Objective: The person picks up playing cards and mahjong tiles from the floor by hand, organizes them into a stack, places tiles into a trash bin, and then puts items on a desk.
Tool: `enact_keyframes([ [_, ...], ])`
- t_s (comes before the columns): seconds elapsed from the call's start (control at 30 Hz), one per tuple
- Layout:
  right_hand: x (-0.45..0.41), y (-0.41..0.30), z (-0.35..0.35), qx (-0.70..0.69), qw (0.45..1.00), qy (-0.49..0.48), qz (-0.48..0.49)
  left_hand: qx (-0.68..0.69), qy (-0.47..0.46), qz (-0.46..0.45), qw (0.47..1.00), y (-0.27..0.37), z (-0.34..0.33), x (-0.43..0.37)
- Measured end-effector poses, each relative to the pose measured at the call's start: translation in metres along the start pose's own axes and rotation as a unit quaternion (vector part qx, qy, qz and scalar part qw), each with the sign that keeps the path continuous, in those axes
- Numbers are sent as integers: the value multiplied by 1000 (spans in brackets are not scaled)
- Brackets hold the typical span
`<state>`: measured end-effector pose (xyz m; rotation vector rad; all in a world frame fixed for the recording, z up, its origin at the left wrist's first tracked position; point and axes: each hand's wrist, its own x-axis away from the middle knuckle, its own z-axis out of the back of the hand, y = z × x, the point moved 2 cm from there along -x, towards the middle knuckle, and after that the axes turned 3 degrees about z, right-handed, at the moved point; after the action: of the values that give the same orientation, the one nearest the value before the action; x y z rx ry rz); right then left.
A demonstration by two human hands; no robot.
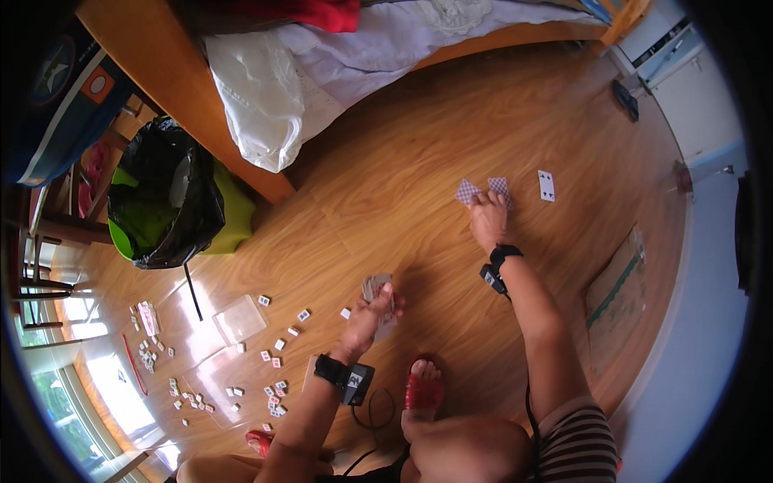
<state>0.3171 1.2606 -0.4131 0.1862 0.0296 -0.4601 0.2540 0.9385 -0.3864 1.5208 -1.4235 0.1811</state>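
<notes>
My left hand (pixel 365 323) grips a thick stack of playing cards (pixel 378 282), its thumb lying across the top. Farther out on the wood floor, my right hand (pixel 489 217) reaches down with its fingertips at two cards with checkered backs. One is a tilted card (pixel 467 191) on the left, the other a straighter card (pixel 498 185) on the right. My fingers cover their near parts, so whether a card is pinched is hidden. To the right of these, a face-up card (pixel 546 185) with black pips lies by itself.
Small tiles (pixel 280 344) are scattered at the left around a clear plastic box lid (pixel 240 320). A green bin (pixel 232 217) with a black bag stands beside the wooden bed frame (pixel 199 102). Flattened cardboard (pixel 617 296) lies at right. A black cable (pixel 386 416) runs near my red sandal (pixel 423 389).
</notes>
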Motion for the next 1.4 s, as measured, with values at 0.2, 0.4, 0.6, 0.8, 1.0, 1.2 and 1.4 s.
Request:
enact_keyframes([
  [0.2,38,-50,10,-258,966,21,-7,3,6,-20,1000,7,0,4],
  [0.4,26,-47,4,-358,915,-81,-166,7,9,-30,999,14,5,10],
  [0.6,27,-39,-1,-330,929,-94,-137,20,8,-25,999,21,-3,14],
  [0.8,62,-115,60,-517,851,20,-87,7,5,-49,999,10,5,7],
  [1.0,97,-182,117,-534,843,17,57,37,41,-90,994,-8,0,-13],
  [1.2,46,-81,72,-611,783,7,-112,55,22,-43,997,13,3,4],
  [1.4,19,63,-20,-157,925,5,-346,25,2,-28,999,9,-8,2],
])
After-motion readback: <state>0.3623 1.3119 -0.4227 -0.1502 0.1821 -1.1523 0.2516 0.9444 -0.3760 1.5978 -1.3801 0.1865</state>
